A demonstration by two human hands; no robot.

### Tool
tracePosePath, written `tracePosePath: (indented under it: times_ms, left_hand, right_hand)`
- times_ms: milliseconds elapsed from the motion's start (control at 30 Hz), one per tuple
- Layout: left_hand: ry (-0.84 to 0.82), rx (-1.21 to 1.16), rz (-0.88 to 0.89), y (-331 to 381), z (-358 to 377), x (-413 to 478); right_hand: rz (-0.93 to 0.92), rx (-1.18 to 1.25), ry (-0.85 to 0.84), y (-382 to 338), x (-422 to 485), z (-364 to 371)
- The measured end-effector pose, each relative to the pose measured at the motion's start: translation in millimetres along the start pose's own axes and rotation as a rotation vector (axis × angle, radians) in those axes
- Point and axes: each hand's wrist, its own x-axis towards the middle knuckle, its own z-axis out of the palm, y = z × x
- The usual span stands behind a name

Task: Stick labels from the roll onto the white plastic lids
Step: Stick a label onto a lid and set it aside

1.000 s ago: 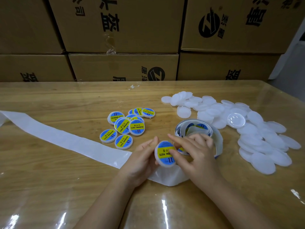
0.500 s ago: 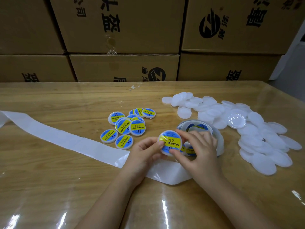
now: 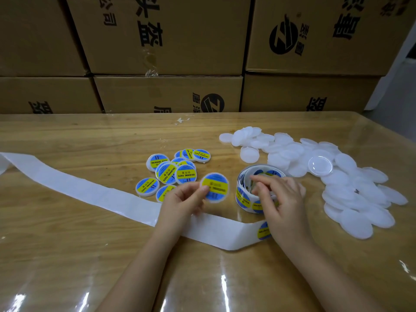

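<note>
My left hand (image 3: 183, 199) pinches a white lid bearing a blue and yellow label (image 3: 215, 187) just above the table, between the labelled pile and the roll. The label roll (image 3: 248, 194) stands on the table to the right of it. Over the roll hovers my right hand (image 3: 279, 199), fingers loosely spread and blurred; whether they grasp the roll is unclear. One label (image 3: 263, 230) still sits on the backing strip (image 3: 90, 192) beside my right wrist. Several labelled lids (image 3: 173, 172) lie in a cluster behind my left hand. Plain white lids (image 3: 351, 188) are heaped at the right.
The empty white backing strip trails across the wooden table (image 3: 67, 255) to the left edge. A clear round lid (image 3: 320, 165) lies on the white heap. Stacked cardboard boxes (image 3: 168, 52) wall off the far side. A glossy film covers the tabletop.
My left hand has carried the labelled lid up and leftward, toward the labelled cluster. My right hand has let go of that lid and shifted right over the roll.
</note>
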Motion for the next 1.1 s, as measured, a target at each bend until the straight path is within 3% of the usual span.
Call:
tracePosePath:
  times_ms: [133,233,400,533,833,967,1033,1100]
  left_hand:
    - [0.359,0.327,0.029,-10,-20,11]
    - [0.432,0.540,0.028,-16,-27,13]
    - [0.430,0.814,0.043,-18,-27,12]
    - [0.385,1.056,0.239,-20,-25,9]
    - [0.306,1.351,0.293,-23,-19,8]
    - [0.302,1.381,0.218,-28,-20,8]
    - [0.295,1.373,0.195,-27,-19,6]
    - [0.308,1.339,0.205,-25,-18,6]
  right_hand:
    - [0.101,0.003,0.001,10,3,-2]
    - [0.143,0.007,0.014,14,5,-3]
    - [0.165,-0.009,0.030,16,6,-2]
    - [0.172,-0.015,0.039,19,6,-3]
    - [0.185,-0.050,0.154,25,20,-17]
    - [0.396,-0.072,0.299,51,31,-35]
    - [0.538,-0.278,0.206,68,32,-40]
    - [0.658,-0.533,-0.045,79,29,-41]
